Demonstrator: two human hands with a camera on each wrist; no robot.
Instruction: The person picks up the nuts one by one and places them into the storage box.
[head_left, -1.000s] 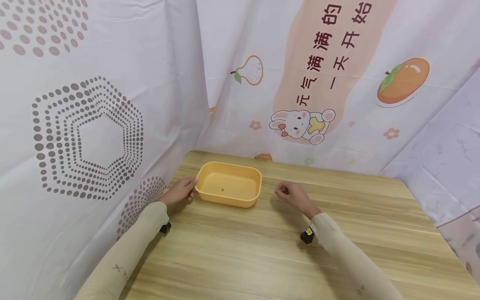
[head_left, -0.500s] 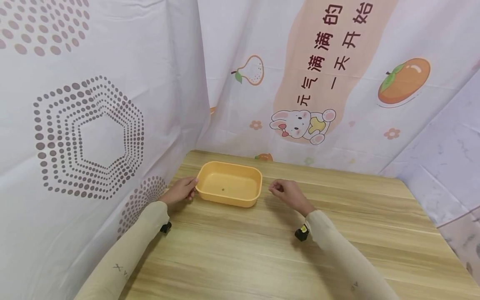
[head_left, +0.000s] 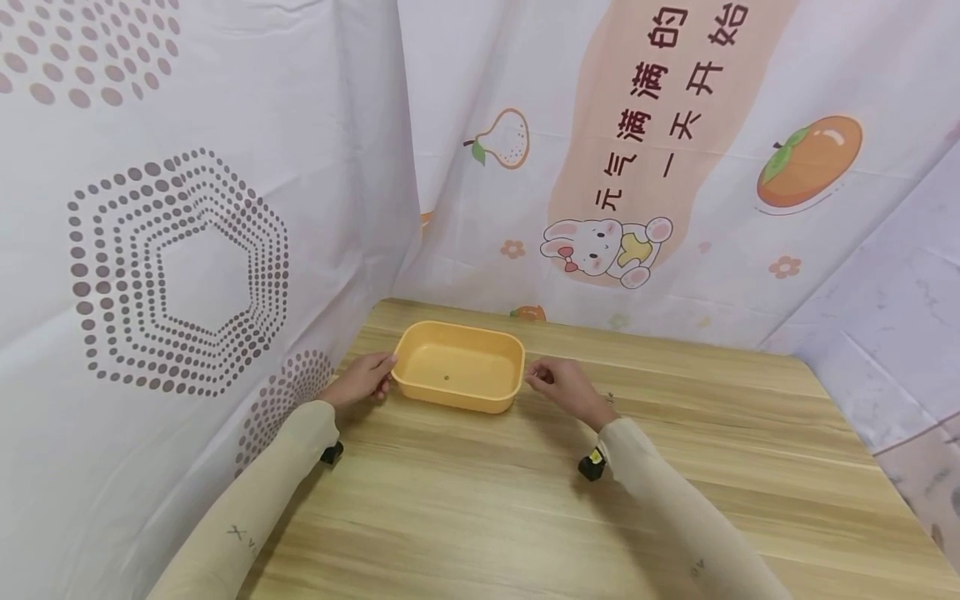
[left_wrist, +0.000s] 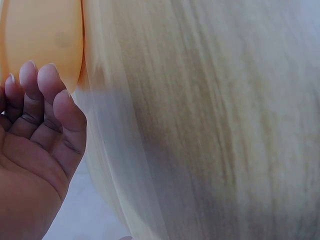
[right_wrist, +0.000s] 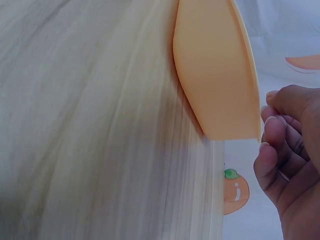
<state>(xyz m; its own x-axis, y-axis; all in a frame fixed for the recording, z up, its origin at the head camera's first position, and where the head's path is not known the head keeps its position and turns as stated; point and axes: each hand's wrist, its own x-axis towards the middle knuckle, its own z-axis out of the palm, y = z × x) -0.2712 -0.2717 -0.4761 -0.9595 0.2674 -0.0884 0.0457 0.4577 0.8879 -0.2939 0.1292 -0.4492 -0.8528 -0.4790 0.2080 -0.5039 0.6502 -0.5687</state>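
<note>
1. On the pale wood-grain table sits our landmark, the shallow yellow-orange rectangular basin with rounded corners, upright, a small dark spot on its floor.
2. At the basin's left end, the left hand has a grip: thumb over the rim, fingers bent against the outside wall.
3. And over at the basin's right end, here's the right hand, fingers bent, tips right beside the rim; whether they touch or pinch it, I cannot tell.
4. Nearer than the basin, two cream sleeves reach in from either side, a small black device under the right cuff, another dark one under the left.
5. Behind the basin hangs a white printed curtain, with a cartoon rabbit, fruit and dark lettering.
6. Left of the basin, a second white sheet shows dotted hexagons.
</note>
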